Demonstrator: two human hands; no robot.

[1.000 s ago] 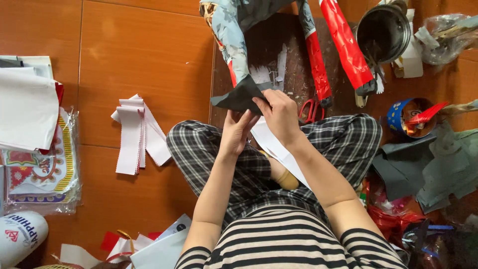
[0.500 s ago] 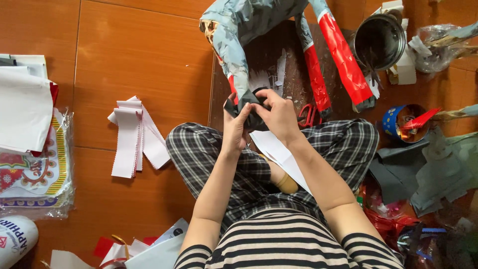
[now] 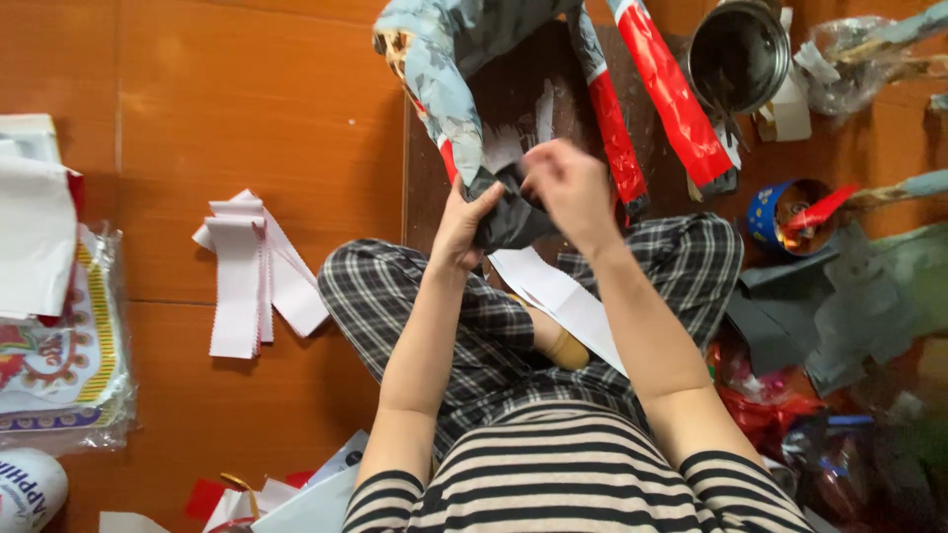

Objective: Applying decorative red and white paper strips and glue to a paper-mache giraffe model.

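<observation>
I sit cross-legged on a wooden floor. My left hand [image 3: 464,222] grips the black paper-wrapped end [image 3: 513,219] of a leg of a paper-covered figure [image 3: 444,69], grey-blue with red bands. My right hand [image 3: 568,188] presses and pinches the same black paper from above. White paper sheets [image 3: 558,296] lie on my lap under the hands. The figure's other red and black legs [image 3: 671,99] stretch over a dark board [image 3: 513,99] in front of me.
White paper strips [image 3: 247,276] lie on the floor to the left. Printed sheets in plastic [image 3: 49,345] sit at the far left. A metal pot [image 3: 736,54], a blue cup [image 3: 780,212], grey paper [image 3: 849,296] and red scraps [image 3: 760,405] crowd the right.
The black paper piece moved from being held up flat in both hands to being wrapped around the figure's leg end. My view has shifted closer to the figure.
</observation>
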